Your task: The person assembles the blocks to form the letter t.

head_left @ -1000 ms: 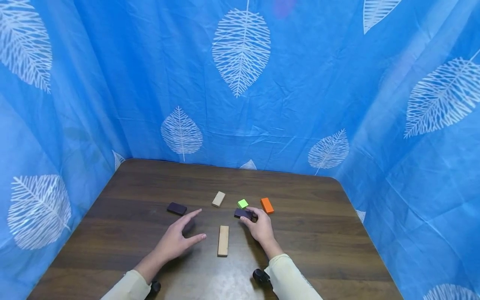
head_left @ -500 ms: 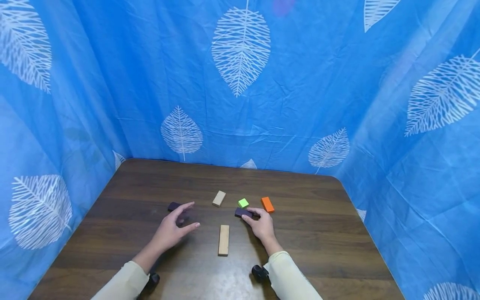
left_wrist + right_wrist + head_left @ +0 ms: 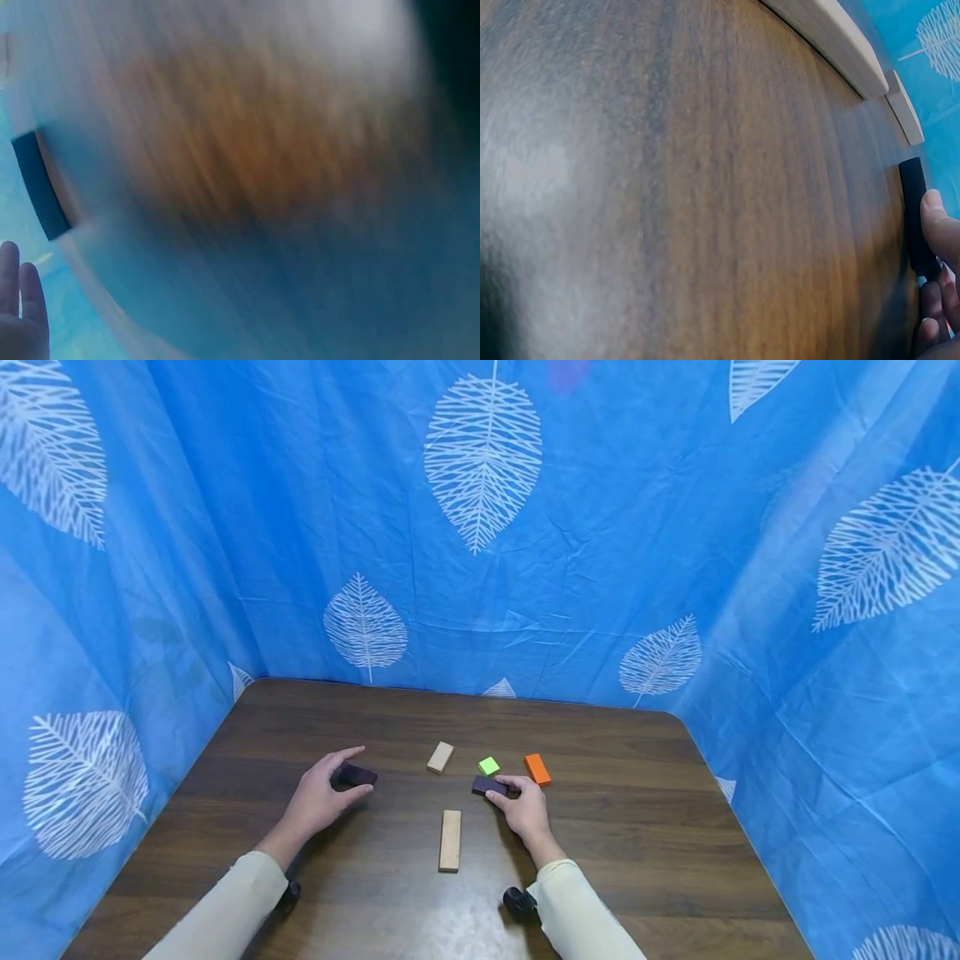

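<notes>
My left hand (image 3: pixel 317 797) is at the left of the table, thumb and fingers spread around a dark rectangular block (image 3: pixel 358 775). In the left wrist view, a gap separates the visible fingers (image 3: pixel 30 296) from that dark block (image 3: pixel 43 186). My right hand (image 3: pixel 527 814) pinches a second dark block (image 3: pixel 489 786) at the table's middle. The right wrist view has the thumb (image 3: pixel 933 214) against this dark block (image 3: pixel 913 210), with the other fingers curled beyond it. Just behind it sits a small lime-green block (image 3: pixel 489 767).
A long light wooden block (image 3: pixel 450 842) lies between the hands. Farther back are a shorter light wooden block (image 3: pixel 440 757) and an orange block (image 3: pixel 537 769). A blue leaf-print curtain (image 3: pixel 480 610) borders the brown wooden table (image 3: pixel 600 843). Much of the left wrist view is blurred.
My left hand has moved left and slightly back, from open space to around the left dark block. The right hand and its block have stayed nearly in place.
</notes>
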`<state>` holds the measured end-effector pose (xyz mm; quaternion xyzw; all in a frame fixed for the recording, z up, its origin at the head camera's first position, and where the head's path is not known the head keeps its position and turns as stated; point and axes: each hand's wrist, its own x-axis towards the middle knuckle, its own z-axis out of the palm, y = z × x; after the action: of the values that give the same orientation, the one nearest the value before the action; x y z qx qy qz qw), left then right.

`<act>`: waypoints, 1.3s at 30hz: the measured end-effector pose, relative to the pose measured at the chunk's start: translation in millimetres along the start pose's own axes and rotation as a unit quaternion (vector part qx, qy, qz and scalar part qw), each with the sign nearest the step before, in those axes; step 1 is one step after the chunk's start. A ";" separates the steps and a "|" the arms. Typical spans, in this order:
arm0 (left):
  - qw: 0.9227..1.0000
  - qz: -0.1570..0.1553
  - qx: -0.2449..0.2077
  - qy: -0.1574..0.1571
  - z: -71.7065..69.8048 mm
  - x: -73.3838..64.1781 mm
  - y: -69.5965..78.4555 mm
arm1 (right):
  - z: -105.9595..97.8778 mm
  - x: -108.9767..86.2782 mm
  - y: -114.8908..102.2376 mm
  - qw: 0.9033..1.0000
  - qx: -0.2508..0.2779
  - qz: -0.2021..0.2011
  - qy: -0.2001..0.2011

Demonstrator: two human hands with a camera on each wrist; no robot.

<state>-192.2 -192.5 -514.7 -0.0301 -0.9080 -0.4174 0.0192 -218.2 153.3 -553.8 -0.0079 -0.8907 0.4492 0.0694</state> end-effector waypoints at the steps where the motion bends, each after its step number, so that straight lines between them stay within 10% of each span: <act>1: 1.000 -0.002 0.005 -0.005 -1.8 1.4 -1.8 | 0.1 -0.3 0.0 1.000 0.000 0.001 -0.001; 39: 0.995 0.000 0.082 -0.058 -7.1 18.4 -26.2 | -0.5 0.0 -4.2 1.000 -0.006 0.024 -0.017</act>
<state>-212.3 -214.3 -528.8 -0.0520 -0.9387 -0.3393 -0.0310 -218.0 151.2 -550.1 -0.0221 -0.8938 0.4459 0.0430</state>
